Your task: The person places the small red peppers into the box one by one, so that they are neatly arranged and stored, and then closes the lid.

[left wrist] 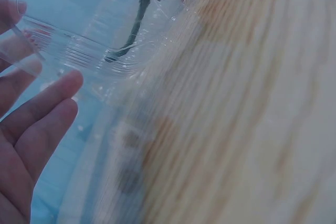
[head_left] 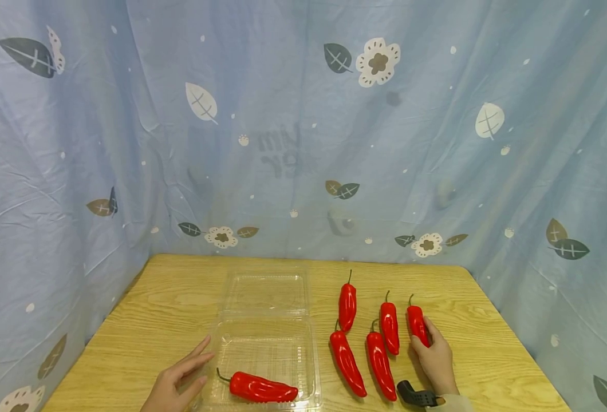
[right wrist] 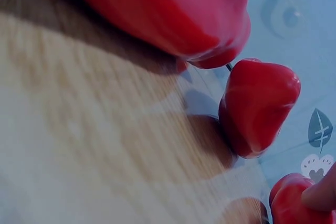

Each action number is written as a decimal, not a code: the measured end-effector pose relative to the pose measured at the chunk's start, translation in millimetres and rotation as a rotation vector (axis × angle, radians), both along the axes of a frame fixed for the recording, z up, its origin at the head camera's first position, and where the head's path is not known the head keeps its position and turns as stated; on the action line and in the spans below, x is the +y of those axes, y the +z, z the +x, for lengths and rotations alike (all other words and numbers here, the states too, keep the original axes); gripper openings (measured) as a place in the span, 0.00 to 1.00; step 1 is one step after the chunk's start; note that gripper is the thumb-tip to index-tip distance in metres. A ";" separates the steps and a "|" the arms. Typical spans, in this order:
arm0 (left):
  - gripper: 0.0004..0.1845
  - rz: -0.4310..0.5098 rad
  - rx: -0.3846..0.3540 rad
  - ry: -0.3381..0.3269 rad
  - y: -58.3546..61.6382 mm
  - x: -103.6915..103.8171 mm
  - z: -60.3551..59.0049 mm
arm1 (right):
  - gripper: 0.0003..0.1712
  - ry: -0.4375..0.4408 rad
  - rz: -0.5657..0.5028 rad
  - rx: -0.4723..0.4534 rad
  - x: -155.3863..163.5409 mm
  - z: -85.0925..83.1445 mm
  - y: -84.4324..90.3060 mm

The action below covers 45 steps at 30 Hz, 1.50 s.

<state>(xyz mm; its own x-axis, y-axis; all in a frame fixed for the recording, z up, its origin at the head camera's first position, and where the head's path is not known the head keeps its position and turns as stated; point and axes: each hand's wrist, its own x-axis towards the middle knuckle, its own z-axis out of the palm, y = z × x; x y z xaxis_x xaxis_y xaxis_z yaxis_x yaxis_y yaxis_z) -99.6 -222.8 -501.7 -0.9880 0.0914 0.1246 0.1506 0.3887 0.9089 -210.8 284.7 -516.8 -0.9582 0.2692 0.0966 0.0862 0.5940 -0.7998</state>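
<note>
Now one pepper (head_left: 262, 388) lies in the box (head_left: 311, 349) at the bench's (head_left: 154, 320) front edge. Left hand (head_left: 177, 382), spread, steadies the box; right hand (head_left: 436, 357) pinches the rightmost pepper (head_left: 417, 324), which I judge needs lifting next.

A glossy red chili pepper (head_left: 418, 325) lay rightmost among five, stem pointing away, beside an open clear container (head_left: 267, 337) that held another.
</note>
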 end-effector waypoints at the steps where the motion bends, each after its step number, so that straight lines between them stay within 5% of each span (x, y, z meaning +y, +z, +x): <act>1: 0.20 -0.006 -0.006 0.000 0.1 -0.2 0.1 | 0.36 -0.003 -0.005 0.000 0.0 0.3 -0.1; 10: 0.21 -0.023 -0.060 -0.003 2.8 -1.0 -0.3 | 0.35 -0.044 -0.060 0.021 1.7 2.2 -1.8; 18: 0.20 -0.004 -0.016 -0.005 0.1 0.1 -0.5 | 0.34 -0.059 -0.074 0.018 2.9 4.8 -1.6; 25: 0.20 0.017 -0.051 -0.006 1.5 -0.9 0.4 | 0.33 -0.060 -0.138 0.040 -0.1 10.9 1.4; 34: 0.18 0.038 0.141 -0.068 -3.0 -2.6 -3.0 | 0.33 -0.077 -0.178 0.042 -2.9 14.9 5.5; 45: 0.21 0.003 -0.055 0.004 4.3 -0.1 1.4 | 0.31 -0.064 -0.226 0.120 -5.1 18.7 10.4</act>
<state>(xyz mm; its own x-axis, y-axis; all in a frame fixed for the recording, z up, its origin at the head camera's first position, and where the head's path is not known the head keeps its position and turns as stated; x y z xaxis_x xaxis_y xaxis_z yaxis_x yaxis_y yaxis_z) -98.1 -222.9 -497.4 -0.9937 0.0873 0.0705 0.0990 0.3866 0.9169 -192.1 279.6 -506.4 -0.9238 0.3568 0.1391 0.0145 0.3956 -0.9183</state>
